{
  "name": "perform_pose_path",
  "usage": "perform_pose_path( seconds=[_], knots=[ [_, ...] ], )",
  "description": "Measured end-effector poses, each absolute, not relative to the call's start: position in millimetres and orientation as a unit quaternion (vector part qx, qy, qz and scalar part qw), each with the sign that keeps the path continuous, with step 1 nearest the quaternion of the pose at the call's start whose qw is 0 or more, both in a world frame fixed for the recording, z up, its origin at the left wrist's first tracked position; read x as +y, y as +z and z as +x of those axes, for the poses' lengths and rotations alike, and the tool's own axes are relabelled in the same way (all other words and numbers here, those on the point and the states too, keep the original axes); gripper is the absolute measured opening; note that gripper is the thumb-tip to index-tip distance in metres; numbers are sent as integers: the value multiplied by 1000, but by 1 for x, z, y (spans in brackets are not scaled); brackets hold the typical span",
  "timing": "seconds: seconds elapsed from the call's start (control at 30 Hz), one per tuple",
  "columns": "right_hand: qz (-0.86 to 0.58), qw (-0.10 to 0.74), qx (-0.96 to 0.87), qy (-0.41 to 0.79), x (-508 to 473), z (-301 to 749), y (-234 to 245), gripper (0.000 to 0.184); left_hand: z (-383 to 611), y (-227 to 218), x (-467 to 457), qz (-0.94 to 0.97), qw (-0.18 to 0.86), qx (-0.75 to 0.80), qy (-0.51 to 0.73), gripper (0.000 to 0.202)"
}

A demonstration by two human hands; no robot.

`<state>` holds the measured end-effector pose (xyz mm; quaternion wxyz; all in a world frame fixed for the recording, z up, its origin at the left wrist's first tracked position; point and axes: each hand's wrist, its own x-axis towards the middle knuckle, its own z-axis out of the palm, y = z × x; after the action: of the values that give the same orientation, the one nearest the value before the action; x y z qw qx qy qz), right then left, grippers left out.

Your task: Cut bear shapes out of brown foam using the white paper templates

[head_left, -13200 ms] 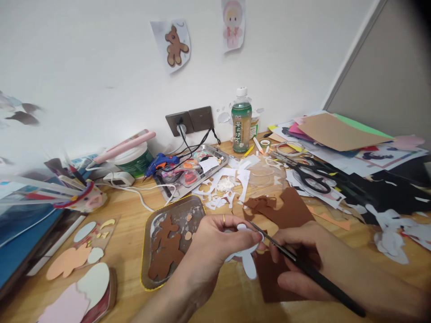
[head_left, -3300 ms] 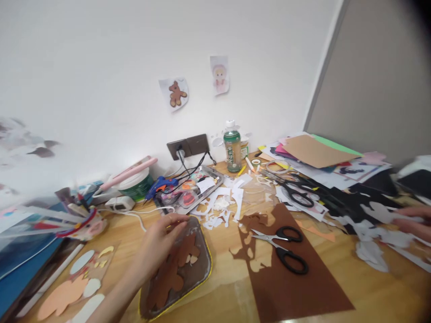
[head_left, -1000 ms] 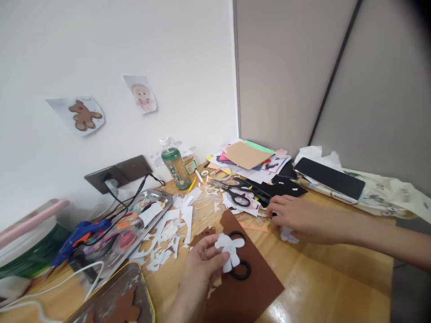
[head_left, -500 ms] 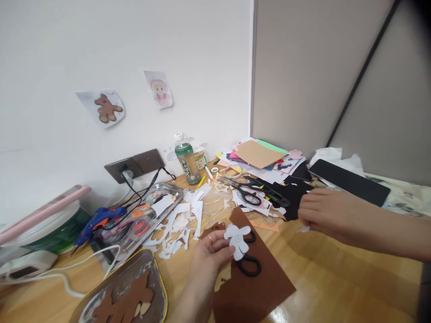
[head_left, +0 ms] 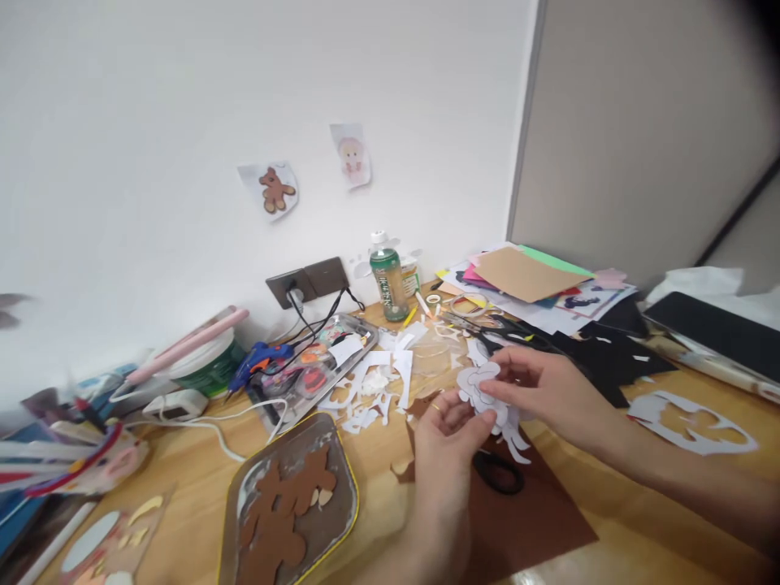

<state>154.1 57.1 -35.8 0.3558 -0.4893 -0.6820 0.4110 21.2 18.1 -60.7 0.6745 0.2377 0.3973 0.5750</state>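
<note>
White paper cutouts with drawn outlines (head_left: 478, 386) are pinched between the fingers of both my hands, one piece overlapping another. My left hand (head_left: 442, 455), with a ring on one finger, grips them from below left. From the right, my right hand (head_left: 542, 390) pinches their upper edge; its far fingers are partly hidden. Beneath the hands lies a brown sheet (head_left: 536, 520) with a ragged cut edge. Black scissors rest on it, one handle loop (head_left: 500, 473) showing. Brown bear-shaped pieces (head_left: 271, 528) lie in a yellow-rimmed tray (head_left: 355, 496) to the left.
White paper scraps (head_left: 371, 382) litter the desk behind the hands. A bottle (head_left: 388, 280) stands by the wall, with stacked coloured sheets (head_left: 527, 272) to its right. A blue glue gun (head_left: 259, 361) and a pen holder (head_left: 115, 459) are left. A cut-out paper frame (head_left: 691, 421) lies right.
My right hand has come in from the right to meet the left and now grips the cutouts too. The view has swung left, showing the pen holder.
</note>
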Motion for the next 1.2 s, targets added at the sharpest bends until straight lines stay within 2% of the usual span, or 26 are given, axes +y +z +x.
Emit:
perform_pose_path(
  seconds=[0.13,0.23,0.33,0.5,0.73,0.87,0.97,1.1,1.17,1.2],
  knots=[
    [-503,352,-709,348,56,155,-41,19,19,-62,22,216,667,397,593,23],
    [-500,359,-710,342,63,155,-46,34,15,-57,22,216,663,388,603,18],
    [-484,321,-689,432,72,156,-51,43,12,-54,25,218,657,382,612,17],
    [-447,267,-674,524,76,156,-49,23,7,-52,36,228,652,377,618,13],
    [-426,297,-625,582,80,155,-50,18,1,-54,41,242,668,366,601,8],
    [-425,328,-567,625,73,152,-51,26,1,-53,39,254,654,382,602,11],
    [-419,322,-521,671,58,151,-48,29,6,-54,35,278,631,408,598,13],
    [-329,341,-362,803,37,150,-48,19,17,-62,24,326,604,451,571,10],
    [-297,358,-269,843,30,150,-50,24,22,-69,16,379,564,472,562,6],
    [-299,364,-243,848,27,150,-52,28,24,-72,13,447,511,481,555,8]
  ],
)
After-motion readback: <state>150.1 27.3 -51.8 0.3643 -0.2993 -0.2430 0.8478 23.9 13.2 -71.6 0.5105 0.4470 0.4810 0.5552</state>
